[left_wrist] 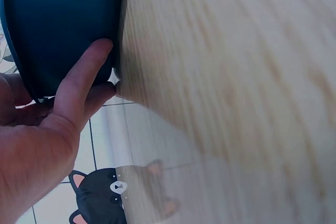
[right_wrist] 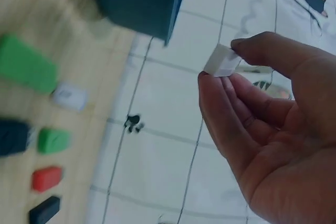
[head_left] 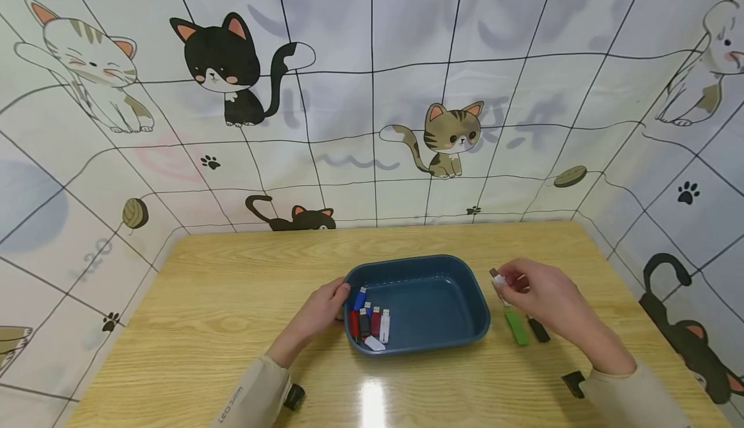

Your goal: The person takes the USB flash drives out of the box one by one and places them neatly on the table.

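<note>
My left hand (head_left: 316, 308) grips the left end of a dark blue rectangular tray (head_left: 430, 308), its thumb against the wall in the left wrist view. Several USB flash drives lie at the tray's left end, among them a blue one (head_left: 360, 297), a red one (head_left: 354, 325) and a white one (head_left: 385, 326). Just beyond the tray's right side, my right hand (head_left: 543, 292) pinches a white USB flash drive (right_wrist: 221, 60) between thumb and fingertips, raised above the table. Below that hand are a green flash drive (head_left: 516, 327) and a black one (head_left: 538, 329).
In the right wrist view, a small green drive (right_wrist: 53, 140), a red one (right_wrist: 47, 178) and a black one (right_wrist: 44, 210) lie in a row on the wooden table (head_left: 232, 299). Cat-patterned wall sheets (head_left: 349, 92) stand behind and beside the table.
</note>
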A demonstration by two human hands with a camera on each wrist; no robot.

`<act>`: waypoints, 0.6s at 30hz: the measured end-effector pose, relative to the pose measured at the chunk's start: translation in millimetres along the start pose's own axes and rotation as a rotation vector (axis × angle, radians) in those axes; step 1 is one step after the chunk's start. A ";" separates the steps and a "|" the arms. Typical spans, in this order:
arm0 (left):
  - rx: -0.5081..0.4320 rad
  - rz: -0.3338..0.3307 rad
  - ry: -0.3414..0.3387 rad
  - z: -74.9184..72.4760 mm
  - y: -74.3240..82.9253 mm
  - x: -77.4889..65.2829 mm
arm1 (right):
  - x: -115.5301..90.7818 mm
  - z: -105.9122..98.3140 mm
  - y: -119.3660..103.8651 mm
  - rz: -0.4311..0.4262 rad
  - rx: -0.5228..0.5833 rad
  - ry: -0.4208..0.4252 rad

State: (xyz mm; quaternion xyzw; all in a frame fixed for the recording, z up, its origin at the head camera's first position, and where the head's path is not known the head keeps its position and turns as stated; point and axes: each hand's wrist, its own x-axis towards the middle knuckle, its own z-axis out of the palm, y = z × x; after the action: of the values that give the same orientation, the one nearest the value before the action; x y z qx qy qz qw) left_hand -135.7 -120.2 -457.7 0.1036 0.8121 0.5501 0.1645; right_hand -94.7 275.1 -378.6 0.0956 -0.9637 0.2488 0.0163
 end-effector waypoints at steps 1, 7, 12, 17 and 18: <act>-0.001 -0.001 0.001 -0.1 0.4 -0.2 | -2.3 -0.6 5.2 0.016 -0.001 -0.007; 0.008 -0.001 0.001 -1.3 2.0 -1.3 | -16.2 -1.4 39.0 0.104 -0.058 -0.035; 0.023 0.004 -0.008 -1.8 0.6 -1.2 | -24.5 -2.1 62.1 0.149 -0.106 -0.073; 0.037 0.006 -0.013 -2.2 -0.1 -0.5 | -29.5 -1.1 76.7 0.183 -0.113 -0.103; 0.036 0.007 -0.011 -2.0 -0.2 -0.6 | -30.4 -0.2 78.6 0.193 -0.117 -0.109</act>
State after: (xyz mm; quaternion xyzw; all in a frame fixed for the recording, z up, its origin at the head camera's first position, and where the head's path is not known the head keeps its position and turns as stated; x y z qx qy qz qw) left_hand -136.0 -122.2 -457.1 0.1124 0.8207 0.5353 0.1650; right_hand -80.1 348.0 -418.2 0.0148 -0.9807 0.1872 -0.0543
